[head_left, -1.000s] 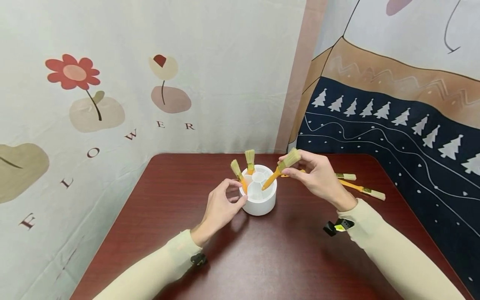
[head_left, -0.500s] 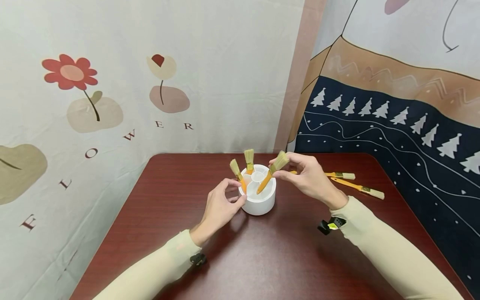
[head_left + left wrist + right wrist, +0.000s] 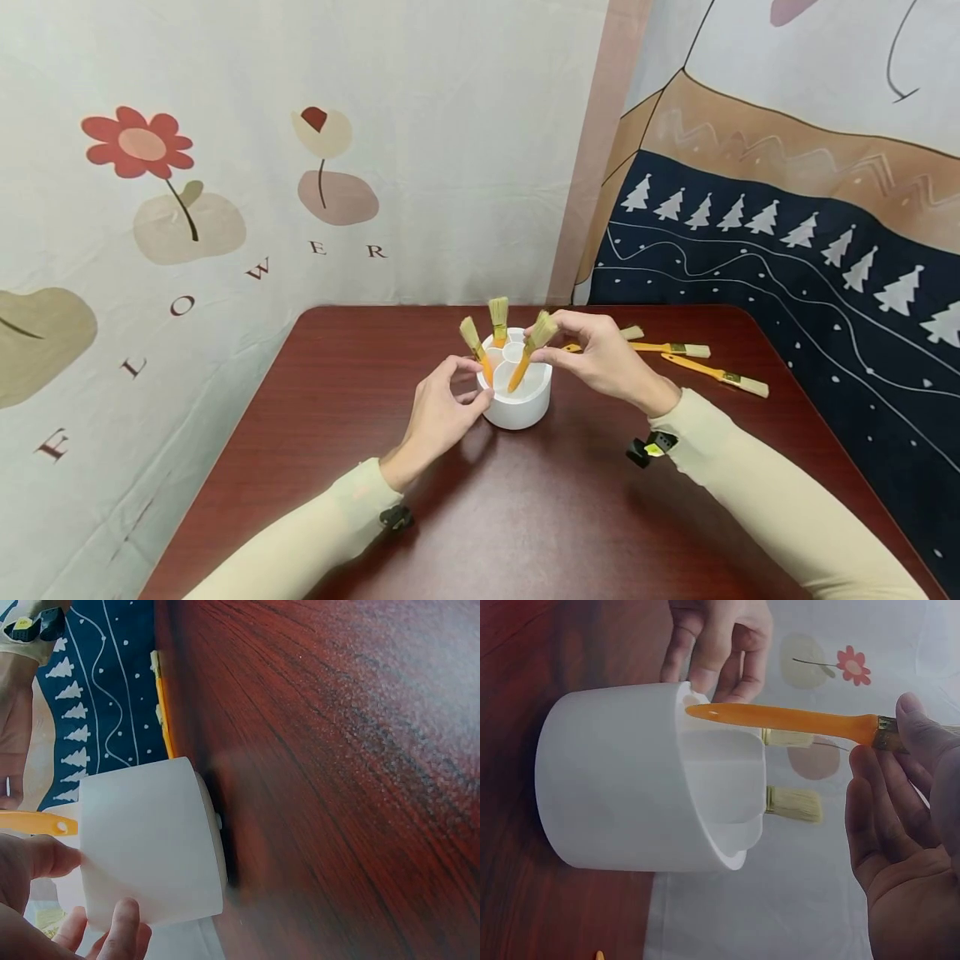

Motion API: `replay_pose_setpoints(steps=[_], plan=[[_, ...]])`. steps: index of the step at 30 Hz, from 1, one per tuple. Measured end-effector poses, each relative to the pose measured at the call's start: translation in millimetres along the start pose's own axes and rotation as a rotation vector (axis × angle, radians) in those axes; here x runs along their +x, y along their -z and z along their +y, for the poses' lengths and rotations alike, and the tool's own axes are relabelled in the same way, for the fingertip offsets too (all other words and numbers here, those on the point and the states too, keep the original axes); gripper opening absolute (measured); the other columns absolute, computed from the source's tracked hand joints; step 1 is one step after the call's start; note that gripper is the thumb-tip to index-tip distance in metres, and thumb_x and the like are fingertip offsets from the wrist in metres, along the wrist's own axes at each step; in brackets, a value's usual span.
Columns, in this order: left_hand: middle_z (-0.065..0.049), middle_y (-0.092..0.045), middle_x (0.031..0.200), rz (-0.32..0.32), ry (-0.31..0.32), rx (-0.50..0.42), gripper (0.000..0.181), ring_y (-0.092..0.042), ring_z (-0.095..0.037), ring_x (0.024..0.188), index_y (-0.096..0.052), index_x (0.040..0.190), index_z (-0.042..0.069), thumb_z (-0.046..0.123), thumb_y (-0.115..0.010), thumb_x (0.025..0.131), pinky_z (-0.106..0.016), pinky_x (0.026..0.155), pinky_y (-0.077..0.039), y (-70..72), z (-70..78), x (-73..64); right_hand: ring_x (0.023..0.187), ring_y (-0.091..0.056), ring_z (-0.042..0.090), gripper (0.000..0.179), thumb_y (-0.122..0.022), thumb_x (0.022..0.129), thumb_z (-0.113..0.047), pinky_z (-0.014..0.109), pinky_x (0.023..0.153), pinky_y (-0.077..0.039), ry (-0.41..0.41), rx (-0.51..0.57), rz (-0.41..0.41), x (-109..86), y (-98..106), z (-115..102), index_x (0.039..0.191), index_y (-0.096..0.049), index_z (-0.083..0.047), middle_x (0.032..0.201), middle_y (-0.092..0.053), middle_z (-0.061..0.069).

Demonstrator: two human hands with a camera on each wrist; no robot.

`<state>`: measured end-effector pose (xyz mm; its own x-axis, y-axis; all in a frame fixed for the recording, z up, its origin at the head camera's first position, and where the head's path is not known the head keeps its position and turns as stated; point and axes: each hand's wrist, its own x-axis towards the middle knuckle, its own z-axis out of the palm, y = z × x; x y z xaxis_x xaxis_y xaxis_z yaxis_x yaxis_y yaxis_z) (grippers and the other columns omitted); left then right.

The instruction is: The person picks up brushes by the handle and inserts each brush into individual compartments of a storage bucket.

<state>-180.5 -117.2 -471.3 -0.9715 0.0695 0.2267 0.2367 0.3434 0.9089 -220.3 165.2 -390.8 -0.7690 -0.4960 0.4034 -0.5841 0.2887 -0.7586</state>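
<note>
A round white holder with inner compartments stands on the table. My left hand grips its left side, thumb at the rim and fingers against the wall. Between thumb and fingers, my right hand pinches a paintbrush by its metal band. Its bristles point up, and the tip of its orange handle is at the opening of the front compartment. Two other paintbrushes stand bristles up in the holder: one at the back, one tilted at the left, close to my left fingers.
Right of the holder, partly behind my right hand, loose paintbrushes lie on the dark red table: one brush lies sideways, another slants nearer me, and bristles of a third show behind. Printed cloths hang behind the table.
My right hand has moved left with the paintbrush, which now stands more upright with its handle lower at the front compartment. The left hand keeps its grip on the holder.
</note>
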Motion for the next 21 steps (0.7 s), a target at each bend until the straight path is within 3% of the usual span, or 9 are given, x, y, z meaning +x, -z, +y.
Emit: replay_pose_setpoints(steps=[10, 17, 21], plan=[[-0.017, -0.080, 0.140, 0.001, -0.004, -0.017, 0.035, -0.081, -0.040, 0.131, -0.075, 0.127, 0.004, 0.000, -0.090, 0.095, -0.030, 0.097, -0.072, 0.0, 0.0, -0.5, 0.099, -0.077, 0.015, 0.028, -0.098, 0.093, -0.007, 0.028, 0.089, -0.070, 0.072, -0.065, -0.023, 4.0, -11, 5, 0.115, -0.085, -0.017, 0.118, -0.087, 0.000], [-0.017, -0.079, 0.143, 0.001, -0.004, -0.016, 0.036, -0.081, -0.039, 0.131, -0.075, 0.127, 0.004, 0.000, -0.090, 0.095, -0.030, 0.097, -0.072, 0.3, 2.3, -1.7, 0.088, -0.067, 0.016, 0.030, -0.101, 0.090, -0.009, 0.027, 0.073, -0.055, 0.129, -0.155, -0.044, 5.9, -17, 5, 0.113, -0.084, -0.017, 0.102, -0.080, -0.004], [-0.017, -0.079, 0.144, 0.003, -0.006, -0.015, 0.036, -0.081, -0.038, 0.131, -0.075, 0.127, 0.004, -0.001, -0.090, 0.095, -0.030, 0.097, -0.072, 0.5, 2.9, -2.1, 0.087, -0.066, 0.012, 0.025, -0.100, 0.093, -0.011, 0.026, 0.070, -0.053, 0.170, -0.177, -0.072, 7.6, -19, 7, 0.111, -0.083, -0.018, 0.100, -0.079, -0.005]])
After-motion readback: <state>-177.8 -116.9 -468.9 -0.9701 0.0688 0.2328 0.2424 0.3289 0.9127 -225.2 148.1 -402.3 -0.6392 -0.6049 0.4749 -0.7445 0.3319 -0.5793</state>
